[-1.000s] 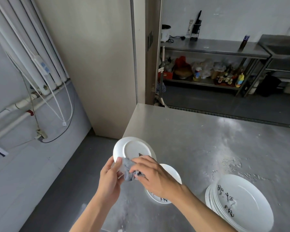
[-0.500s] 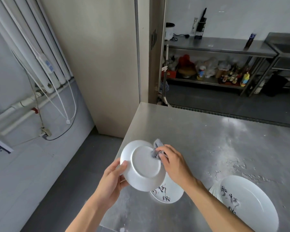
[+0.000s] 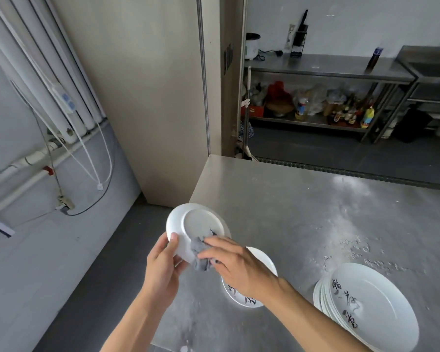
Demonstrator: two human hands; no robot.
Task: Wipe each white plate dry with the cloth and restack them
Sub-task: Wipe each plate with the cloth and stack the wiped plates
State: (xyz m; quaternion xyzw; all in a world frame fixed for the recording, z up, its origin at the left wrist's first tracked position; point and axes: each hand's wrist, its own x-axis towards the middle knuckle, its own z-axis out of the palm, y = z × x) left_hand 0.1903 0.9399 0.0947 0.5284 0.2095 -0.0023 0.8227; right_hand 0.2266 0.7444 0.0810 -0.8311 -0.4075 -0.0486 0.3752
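My left hand [image 3: 161, 269] grips the near rim of a small white plate [image 3: 197, 224], held tilted above the table's left edge with its underside toward me. My right hand [image 3: 236, 266] holds a crumpled grey cloth [image 3: 201, 254] pressed against the plate's lower part. Below my right hand a white plate with black brush writing [image 3: 262, 260] lies on the steel table [image 3: 302, 204], partly hidden by my wrist. At the right stands a stack of several white plates [image 3: 366, 304] with the same black writing.
Water drops [image 3: 353, 250] speckle the table beyond the stack. The table's left edge drops to a dark floor [image 3: 94, 262]. White pipes and cables [image 3: 61, 102] run along the left wall. Steel shelving with bottles [image 3: 328, 107] stands at the back.
The plate tipped so its near rim sits lower. My right hand drew the cloth from the plate's far right rim down to its near edge, beside my left thumb.
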